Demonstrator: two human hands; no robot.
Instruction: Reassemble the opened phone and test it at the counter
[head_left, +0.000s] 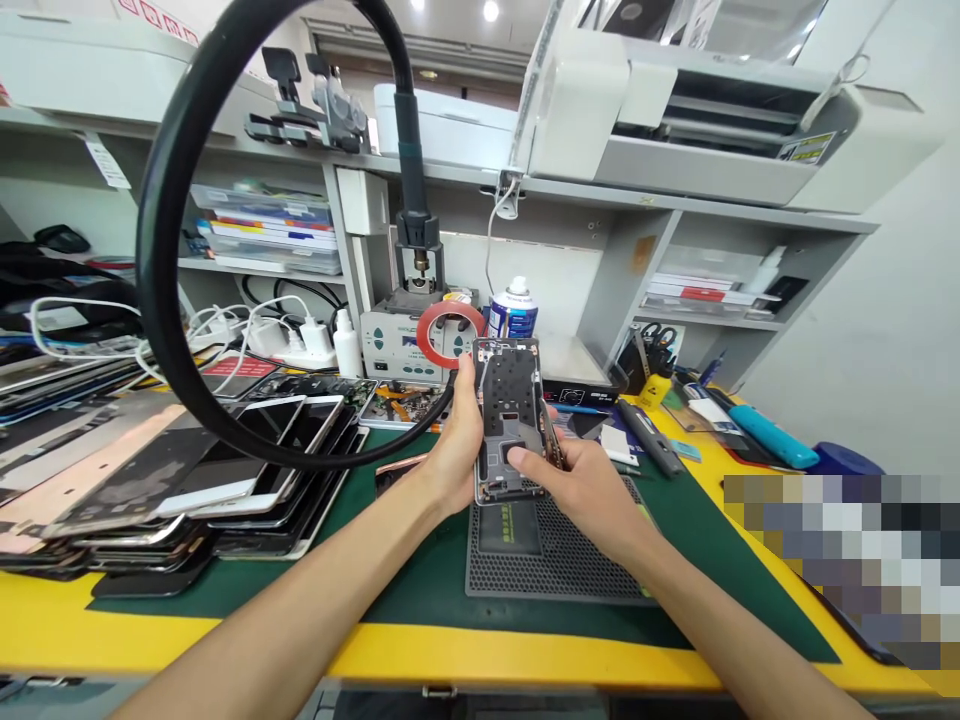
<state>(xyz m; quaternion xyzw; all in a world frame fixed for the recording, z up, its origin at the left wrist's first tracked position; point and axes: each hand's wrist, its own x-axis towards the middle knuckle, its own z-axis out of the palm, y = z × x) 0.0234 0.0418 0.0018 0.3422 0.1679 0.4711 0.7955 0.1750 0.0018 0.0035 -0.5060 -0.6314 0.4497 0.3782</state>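
My left hand [459, 440] is closed around the left edge of an opened phone frame [511, 400], holding it upright and tilted above the bench. The frame's inside faces me, dark grey with bare metal patches. My right hand [581, 480] grips its lower right side, thumb pressed on the inner face, fingers partly hidden behind. Along that right edge, by my right fingers, is a narrow dark piece with brass-coloured spots [553, 443], whose kind I cannot make out. Below the phone frame lies a dark perforated mat [570, 560] on the green work mat [405, 590].
Stacked phones and tablet panels [247, 480] cover the left side. A thick black hose [150, 250] loops in front of me. Behind stand a control unit [390, 345], a red tape roll [431, 335] and a spray can [514, 310]. Tools such as a turquoise one [772, 435] lie right.
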